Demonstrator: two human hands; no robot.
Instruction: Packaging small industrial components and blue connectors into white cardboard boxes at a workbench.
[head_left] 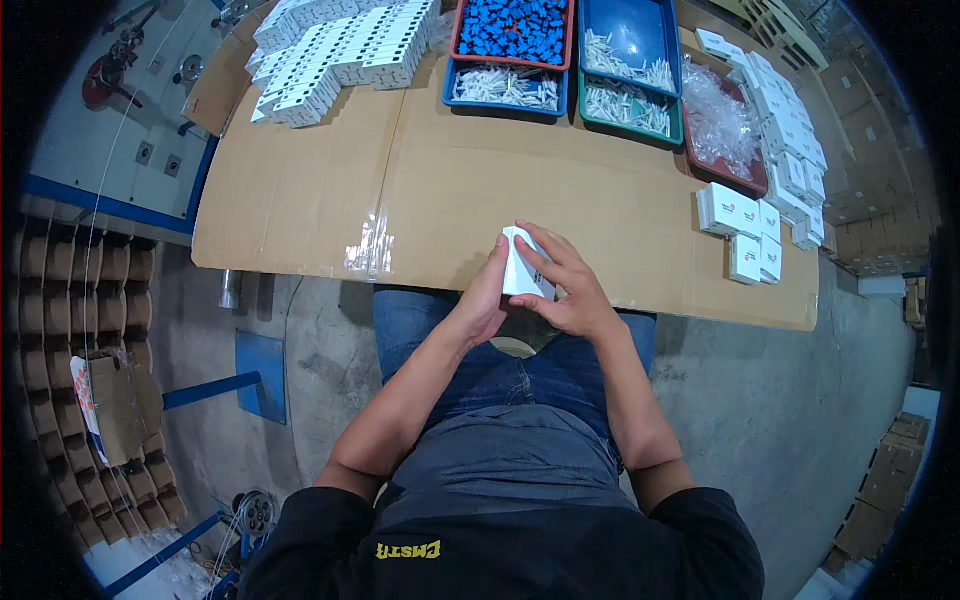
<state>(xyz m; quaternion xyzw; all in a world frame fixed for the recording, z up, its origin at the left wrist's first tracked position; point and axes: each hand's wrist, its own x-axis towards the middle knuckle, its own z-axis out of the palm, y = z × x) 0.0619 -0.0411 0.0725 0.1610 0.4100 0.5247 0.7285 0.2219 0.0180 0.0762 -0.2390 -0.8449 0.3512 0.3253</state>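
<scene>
The person's left hand (484, 300) and right hand (582, 292) close together around a small white box (522, 272) at the centre of the frame, just above the lap; the left fingers lie along its left side, while the right fingers bend over its upper right and the right thumb presses near its lower end; both grips are narrowed to the box's width; the box is tilted, near the front edge of a cardboard-covered table (300, 190); stacked white boxes (350, 50) fill the upper left; a red tray (510, 64) of blue pieces (514, 28) sits at the upper centre; more white boxes (738, 218) stand at the upper right.
</scene>
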